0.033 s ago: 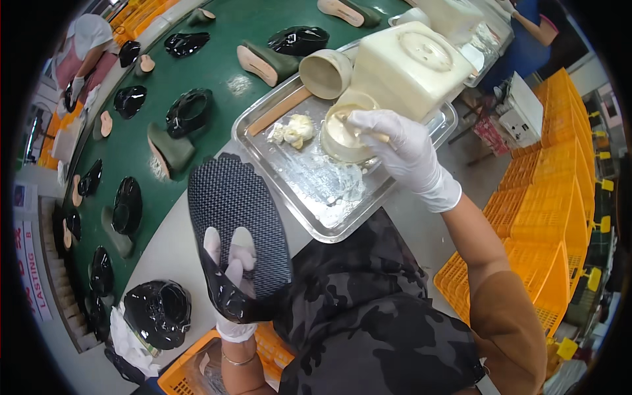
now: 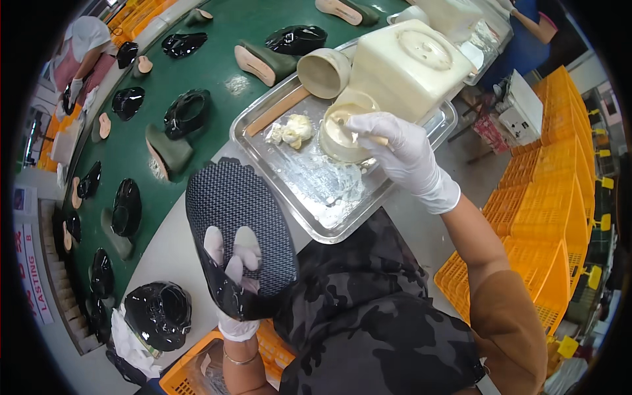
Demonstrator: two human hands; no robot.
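My gloved left hand (image 2: 246, 249) grips a glossy black shoe upper (image 2: 237, 187), its dark woven inner side facing up. The fingers lie against that weave, while the palm is hidden beneath. Over a metal tray (image 2: 284, 205), my gloved right hand (image 2: 398, 146) is closed on a thin wooden-handled brush (image 2: 378, 139), mostly covered by the fingers. Its far end reaches into a cream-coloured cup (image 2: 347, 149) of whitish paste. Beside the cup sits a crumpled pale lump (image 2: 296, 130).
A large cream container (image 2: 405, 74) and a tipped cup (image 2: 324, 74) occupy the tray's far side. Shoe uppers (image 2: 187, 113) and green shoe lasts (image 2: 168, 151) spread over the green table (image 2: 227, 56). Yellow crates (image 2: 536, 217) stack at right; co-workers stand at far left and far right.
The shoe upper has tilted slightly in my left hand, its near end swinging a little right, with the fingers spreading a bit. My right hand stays at the cup with only a slight shift.
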